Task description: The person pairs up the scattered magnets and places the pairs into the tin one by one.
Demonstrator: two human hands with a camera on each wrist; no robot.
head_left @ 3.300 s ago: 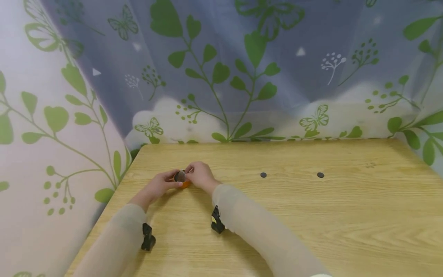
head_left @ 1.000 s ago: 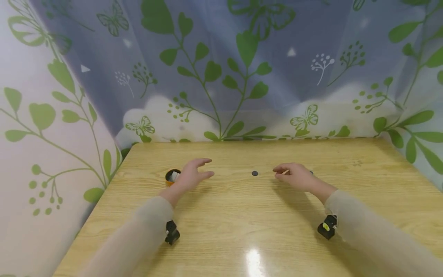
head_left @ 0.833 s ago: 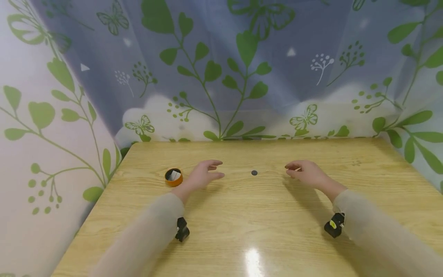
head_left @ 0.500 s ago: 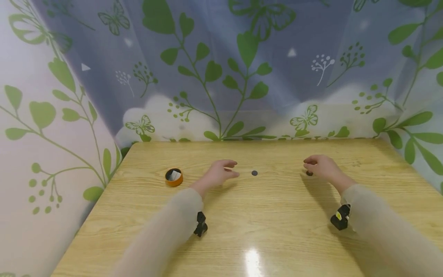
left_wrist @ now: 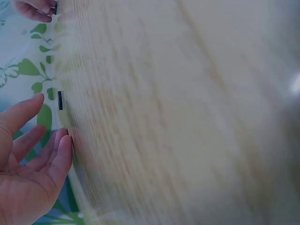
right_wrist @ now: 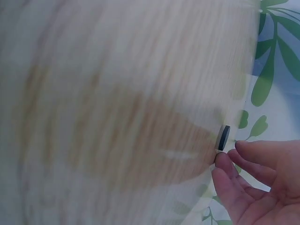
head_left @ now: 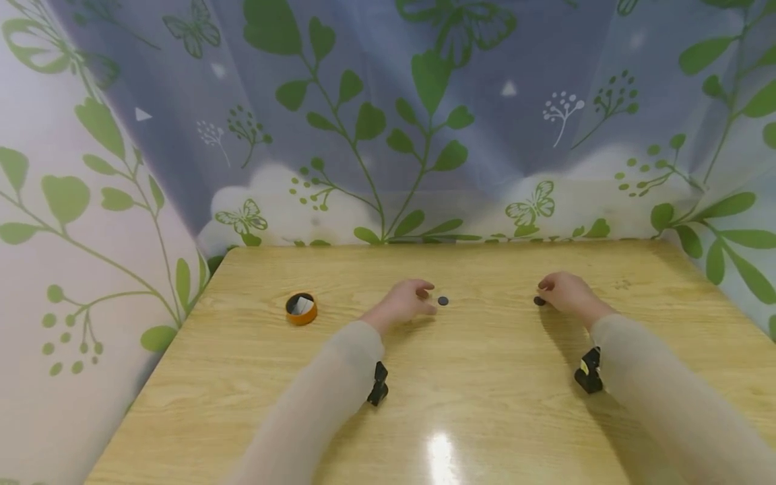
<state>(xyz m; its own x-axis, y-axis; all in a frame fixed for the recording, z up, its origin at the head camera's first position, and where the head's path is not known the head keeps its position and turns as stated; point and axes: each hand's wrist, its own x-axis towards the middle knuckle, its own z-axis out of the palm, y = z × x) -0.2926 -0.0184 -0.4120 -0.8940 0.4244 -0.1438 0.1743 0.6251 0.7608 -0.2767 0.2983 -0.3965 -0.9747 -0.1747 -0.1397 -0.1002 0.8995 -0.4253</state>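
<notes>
A dark round disc [head_left: 443, 301], coin-like, lies on the wooden table [head_left: 479, 377] near the middle. Just left of it my left hand [head_left: 405, 301] reaches with thumb and fingers apart; in the left wrist view a gap separates the fingertips from the disc [left_wrist: 60, 100]. A second dark disc [head_left: 539, 301] lies farther right, right at the fingertips of my right hand [head_left: 566, 294]. In the right wrist view that disc [right_wrist: 224, 137] shows edge-on, close by the spread thumb and fingers [right_wrist: 224, 165]. Whether they touch it I cannot tell.
An orange round container [head_left: 302, 310] with a dark inside stands at the table's left, pale flat pieces in it. Behind the table hangs a patterned curtain [head_left: 364, 155]. Black wrist cameras [head_left: 378, 384] sit below both sleeves.
Both hands were at the orange container at first. Since then, both have moved right: my left hand up to the middle disc, my right hand to the right disc. The discs and container stay put.
</notes>
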